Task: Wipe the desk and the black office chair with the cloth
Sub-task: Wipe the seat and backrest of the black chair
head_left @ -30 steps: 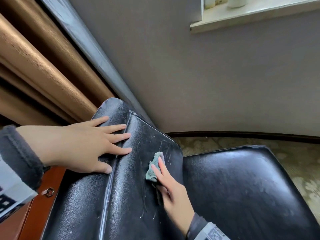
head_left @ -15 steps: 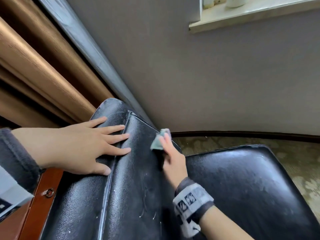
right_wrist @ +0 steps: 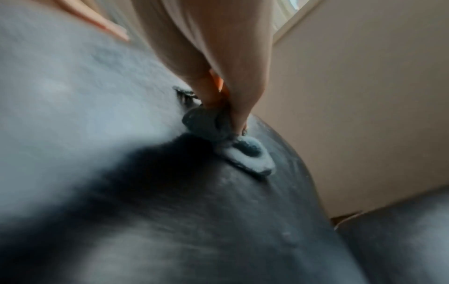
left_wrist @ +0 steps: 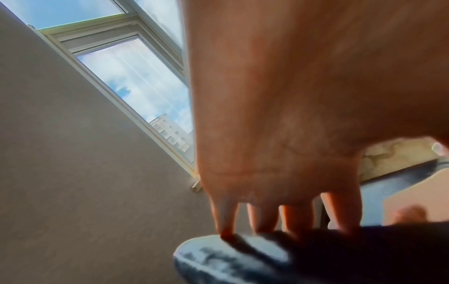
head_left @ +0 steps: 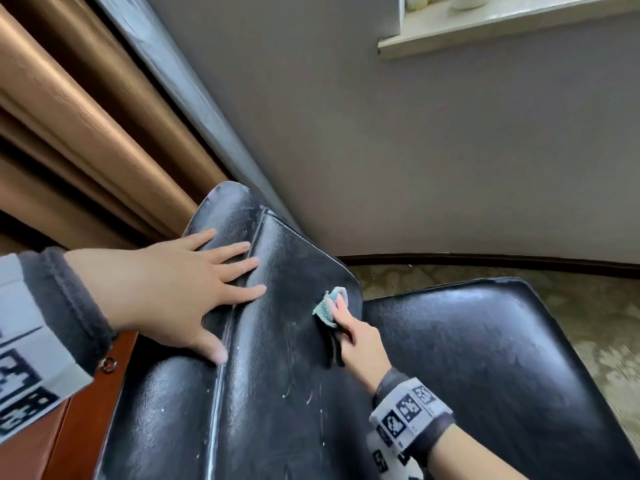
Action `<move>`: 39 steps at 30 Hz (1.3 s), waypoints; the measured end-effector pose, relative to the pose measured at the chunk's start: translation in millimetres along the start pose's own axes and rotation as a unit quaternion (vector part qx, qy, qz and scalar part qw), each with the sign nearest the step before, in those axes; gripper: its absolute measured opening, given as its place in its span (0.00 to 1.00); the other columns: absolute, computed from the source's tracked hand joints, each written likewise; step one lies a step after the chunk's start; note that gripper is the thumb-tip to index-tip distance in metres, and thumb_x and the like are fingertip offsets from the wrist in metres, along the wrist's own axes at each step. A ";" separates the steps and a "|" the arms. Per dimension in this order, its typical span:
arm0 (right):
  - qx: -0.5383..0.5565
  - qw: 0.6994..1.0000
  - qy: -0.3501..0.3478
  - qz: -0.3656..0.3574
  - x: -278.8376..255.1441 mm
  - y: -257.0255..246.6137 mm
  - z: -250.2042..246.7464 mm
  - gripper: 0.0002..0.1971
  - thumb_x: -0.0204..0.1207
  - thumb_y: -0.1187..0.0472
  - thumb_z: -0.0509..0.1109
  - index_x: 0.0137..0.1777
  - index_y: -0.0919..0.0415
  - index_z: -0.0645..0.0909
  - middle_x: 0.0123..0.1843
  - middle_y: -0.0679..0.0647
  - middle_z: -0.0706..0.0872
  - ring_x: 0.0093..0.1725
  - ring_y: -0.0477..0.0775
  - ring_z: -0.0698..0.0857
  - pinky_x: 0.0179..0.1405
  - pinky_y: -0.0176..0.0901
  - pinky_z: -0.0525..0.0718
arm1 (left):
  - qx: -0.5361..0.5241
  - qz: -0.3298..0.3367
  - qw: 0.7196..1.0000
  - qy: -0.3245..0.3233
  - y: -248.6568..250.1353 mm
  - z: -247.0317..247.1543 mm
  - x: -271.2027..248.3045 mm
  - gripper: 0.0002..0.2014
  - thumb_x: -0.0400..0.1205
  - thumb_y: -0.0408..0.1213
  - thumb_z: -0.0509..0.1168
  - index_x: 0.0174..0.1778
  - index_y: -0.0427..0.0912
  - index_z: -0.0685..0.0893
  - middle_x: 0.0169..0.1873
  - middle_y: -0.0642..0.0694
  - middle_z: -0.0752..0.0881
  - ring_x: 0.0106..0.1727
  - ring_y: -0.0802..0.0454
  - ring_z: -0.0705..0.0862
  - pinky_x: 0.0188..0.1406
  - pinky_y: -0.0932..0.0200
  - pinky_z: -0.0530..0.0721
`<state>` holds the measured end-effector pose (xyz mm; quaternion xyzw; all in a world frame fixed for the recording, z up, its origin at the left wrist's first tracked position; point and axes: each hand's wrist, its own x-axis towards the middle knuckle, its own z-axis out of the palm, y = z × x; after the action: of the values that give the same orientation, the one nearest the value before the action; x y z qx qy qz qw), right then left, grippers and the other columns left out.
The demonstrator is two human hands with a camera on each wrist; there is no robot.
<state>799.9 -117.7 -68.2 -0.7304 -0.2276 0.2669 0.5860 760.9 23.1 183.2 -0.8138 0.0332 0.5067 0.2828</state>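
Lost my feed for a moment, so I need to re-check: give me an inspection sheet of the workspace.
Surface: black leather office chair backrest, scuffed, with white flecks.
Job's things: small teal cloth pressed on the backrest; reddish-brown wooden desk edge at lower left.
Clutter: nothing seen.
Hands: left hand flat on the backrest top; right hand holds the cloth.
Cables: nothing seen.
Surroundings: grey wall, bronze curtain, white windowsill, patterned carpet.

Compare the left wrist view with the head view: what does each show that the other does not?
Only the left wrist view shows the window with sky and a building. Only the head view shows the curtain, the seat, the cloth under the right hand. Both show the left hand flat on the chair backrest.
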 end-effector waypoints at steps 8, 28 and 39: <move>-0.001 0.963 -0.091 -0.253 -116.7 -31.0 29.7 0.33 0.77 0.72 0.53 0.77 0.40 0.64 0.83 0.44 0.60 0.81 0.43 0.59 0.78 0.29 0.55 | 0.035 -0.009 0.999 -0.015 17.2 7.5 -10.8 0.50 0.65 0.79 0.45 0.76 0.62 0.28 0.80 0.50 0.28 0.76 0.57 0.23 0.75 0.50 0.25; -0.046 0.995 -0.072 -0.048 -164.5 -17.9 21.8 0.34 0.64 0.69 0.49 0.73 0.57 0.73 0.75 0.39 0.63 0.67 0.13 0.58 0.80 0.40 0.60 | 0.011 0.005 0.990 0.141 66.5 63.3 -48.4 0.26 0.87 0.57 0.39 0.82 0.63 0.43 0.83 0.51 0.39 0.83 0.56 0.37 0.80 0.48 0.33; -0.077 0.973 -0.065 -0.209 -229.6 -70.8 41.9 0.39 0.66 0.79 0.51 0.74 0.48 0.72 0.80 0.38 0.64 0.80 0.37 0.61 0.78 0.29 0.56 | -0.024 0.038 0.965 0.258 70.3 93.1 -62.5 0.22 0.89 0.53 0.38 0.81 0.65 0.52 0.83 0.59 0.49 0.83 0.60 0.43 0.80 0.54 0.36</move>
<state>598.0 -220.2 22.1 -0.6907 -0.4328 0.1675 0.5546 631.6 -4.3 175.5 -0.9214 0.1239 0.2910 0.2258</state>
